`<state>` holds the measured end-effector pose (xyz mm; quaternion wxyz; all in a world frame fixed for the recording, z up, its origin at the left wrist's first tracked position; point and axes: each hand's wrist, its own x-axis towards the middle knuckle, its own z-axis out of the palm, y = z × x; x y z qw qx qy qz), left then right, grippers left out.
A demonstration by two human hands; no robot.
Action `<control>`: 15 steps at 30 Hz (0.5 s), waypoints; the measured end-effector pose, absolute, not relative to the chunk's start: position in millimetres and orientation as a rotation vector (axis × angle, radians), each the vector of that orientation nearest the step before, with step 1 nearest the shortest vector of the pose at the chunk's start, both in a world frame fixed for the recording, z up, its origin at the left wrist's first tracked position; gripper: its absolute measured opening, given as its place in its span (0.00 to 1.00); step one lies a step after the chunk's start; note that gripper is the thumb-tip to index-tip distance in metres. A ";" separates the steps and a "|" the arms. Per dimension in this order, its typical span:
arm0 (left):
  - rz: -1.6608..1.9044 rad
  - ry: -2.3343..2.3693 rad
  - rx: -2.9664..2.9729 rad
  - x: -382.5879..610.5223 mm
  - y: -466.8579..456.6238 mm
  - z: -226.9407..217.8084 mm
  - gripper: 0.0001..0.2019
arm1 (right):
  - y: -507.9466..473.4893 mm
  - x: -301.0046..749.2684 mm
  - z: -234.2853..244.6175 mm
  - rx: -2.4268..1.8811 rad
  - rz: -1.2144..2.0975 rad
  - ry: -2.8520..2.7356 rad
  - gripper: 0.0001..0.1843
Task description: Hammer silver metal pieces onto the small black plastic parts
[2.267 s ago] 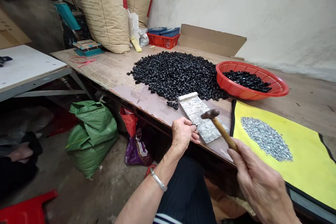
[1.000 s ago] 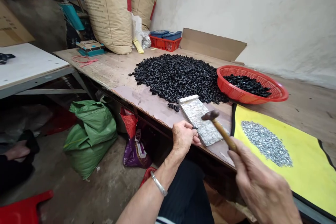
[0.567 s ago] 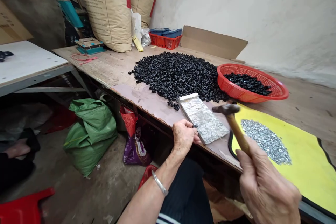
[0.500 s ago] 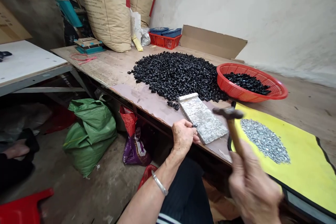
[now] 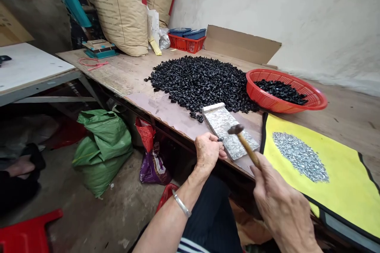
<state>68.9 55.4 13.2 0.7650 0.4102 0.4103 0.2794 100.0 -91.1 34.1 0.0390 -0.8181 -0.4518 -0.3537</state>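
Observation:
My left hand (image 5: pixel 208 151) pinches a small black clip (image 5: pixel 220 139) against the near left edge of a speckled stone slab (image 5: pixel 230 129) on the table. My right hand (image 5: pixel 282 209) grips the wooden handle of a small hammer (image 5: pixel 242 138), whose dark head hovers just above the slab, close to the clip. Behind the slab lies a large heap of black plastic clips (image 5: pixel 198 81). A pile of small silver nails (image 5: pixel 299 156) rests on a yellow mat (image 5: pixel 341 174) at the right.
A red basket (image 5: pixel 286 104) holding more black clips stands behind the mat. Tan sacks (image 5: pixel 118 8), a small red crate (image 5: pixel 185 43) and cardboard (image 5: pixel 240 43) line the back. Green bags (image 5: pixel 102 146) and a red stool (image 5: pixel 26 235) sit on the floor at left.
The hammer swung up and right over the mat, then came back down to just above the slab beside the clip. My left hand stayed pinched on the clip.

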 end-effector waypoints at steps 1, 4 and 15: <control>0.604 0.888 0.889 68.7 55.5 13.4 0.08 | -90.7 98.3 34.8 -2.446 -1.143 -1.341 0.20; 0.597 0.893 0.875 67.8 55.6 14.9 0.08 | -88.1 92.4 34.1 -2.482 -1.066 -1.330 0.21; 0.600 0.709 0.805 52.5 59.4 12.7 0.07 | -82.7 133.9 32.4 -1.937 0.623 -0.444 0.28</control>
